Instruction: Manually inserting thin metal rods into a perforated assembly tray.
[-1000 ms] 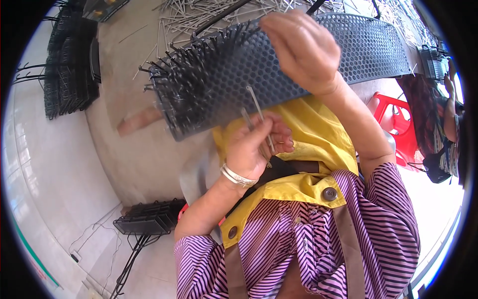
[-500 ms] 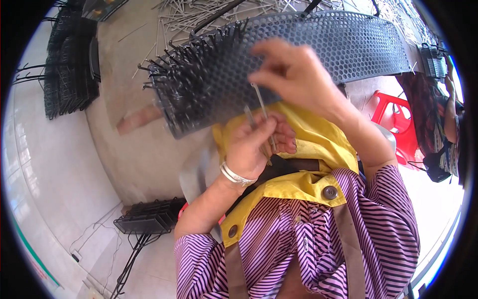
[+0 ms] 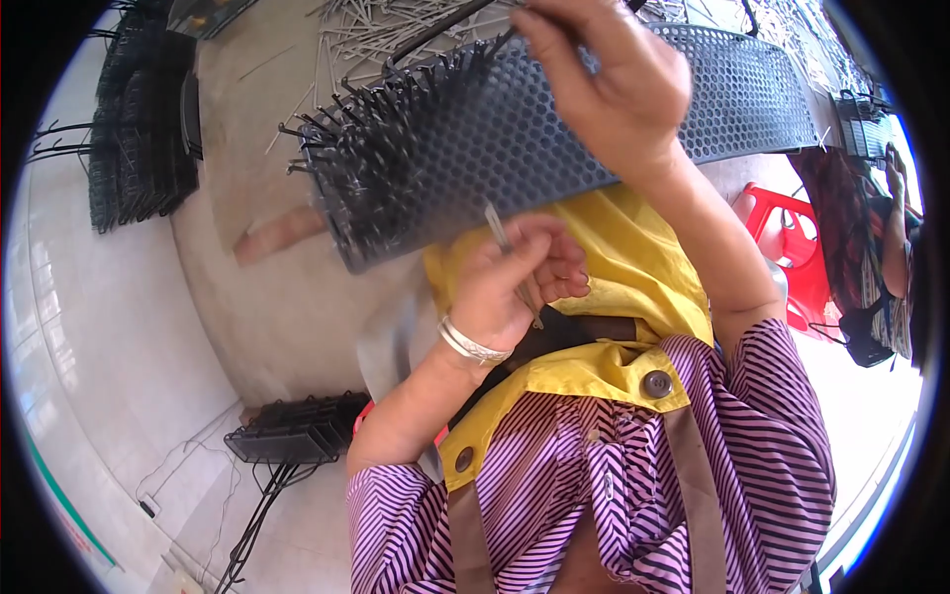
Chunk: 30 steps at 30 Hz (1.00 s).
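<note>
Holding rod [image 3: 497,226]: L hand [image 3: 510,277] nr perf. rack [image 3: 524,139] edge; R-end holes [image 3: 742,94] open.

"How was the left hand [image 3: 507,282]?"
"Held in close, fingers [image 3: 568,268] curled, thumb [image 3: 526,254] on top."
"And the right hand [image 3: 621,94]?"
"Farther out, forearm [image 3: 724,252] stretched ahead, the hand bent leftward at the wrist [image 3: 661,166]."

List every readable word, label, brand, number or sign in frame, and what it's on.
None readable.
Perforated dark tray: no lettering visible.
Thin metal rod in the left hand: none visible.
Dark apron button: centre detail too small to read.
Dark box, top left: yellowish marks too blurred.
</note>
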Motion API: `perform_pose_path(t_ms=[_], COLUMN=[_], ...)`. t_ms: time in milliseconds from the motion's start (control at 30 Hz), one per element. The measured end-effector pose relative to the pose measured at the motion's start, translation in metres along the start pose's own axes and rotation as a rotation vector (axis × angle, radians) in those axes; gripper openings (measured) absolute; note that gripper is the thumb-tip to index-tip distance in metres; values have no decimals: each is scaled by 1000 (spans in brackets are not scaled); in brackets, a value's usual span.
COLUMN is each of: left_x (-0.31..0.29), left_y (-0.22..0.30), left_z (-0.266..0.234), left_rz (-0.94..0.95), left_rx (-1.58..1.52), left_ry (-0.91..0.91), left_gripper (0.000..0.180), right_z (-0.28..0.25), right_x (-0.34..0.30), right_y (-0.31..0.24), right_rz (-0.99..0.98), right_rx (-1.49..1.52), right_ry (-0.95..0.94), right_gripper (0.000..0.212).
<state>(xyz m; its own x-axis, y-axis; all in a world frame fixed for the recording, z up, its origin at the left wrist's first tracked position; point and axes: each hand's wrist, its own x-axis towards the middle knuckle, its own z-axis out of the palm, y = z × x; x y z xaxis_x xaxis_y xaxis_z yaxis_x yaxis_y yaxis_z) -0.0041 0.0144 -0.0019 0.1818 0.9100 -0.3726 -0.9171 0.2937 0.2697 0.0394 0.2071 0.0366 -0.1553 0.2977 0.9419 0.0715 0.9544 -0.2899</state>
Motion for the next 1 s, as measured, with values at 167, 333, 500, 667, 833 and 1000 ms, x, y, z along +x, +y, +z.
perform_pose_path(t_ms=[167, 333, 500, 667, 833, 1000], left_x=[-2, -2, -1, -1, -1, 0], left_y=[4, 3, 2, 4, 3, 3], left_z=[3, -2, -2, 1, -2, -5], left_rz=[-21, -4, -6, -24, -22, -24], left_rx=[47, 34, 32, 84, 56, 18], left_ry=[38, 8, -34, 11, -27, -77], left_gripper=[25, 26, 26, 25, 26, 27], right_z=[4, -14, -5, -2, 2, 13], right_x=[-12, 4, -3, -2, 2, 5], right_y=[6, -29, -6, -16, -11, -10], right_rz=[-523, -26, -387, -44, -85, -173], right_rx=[-123, -79, -290, -8, -7, -68], right_ry=[-199, -582, -478, -428, -489, -538], right_gripper=[21, 14, 12, 15, 15, 12])
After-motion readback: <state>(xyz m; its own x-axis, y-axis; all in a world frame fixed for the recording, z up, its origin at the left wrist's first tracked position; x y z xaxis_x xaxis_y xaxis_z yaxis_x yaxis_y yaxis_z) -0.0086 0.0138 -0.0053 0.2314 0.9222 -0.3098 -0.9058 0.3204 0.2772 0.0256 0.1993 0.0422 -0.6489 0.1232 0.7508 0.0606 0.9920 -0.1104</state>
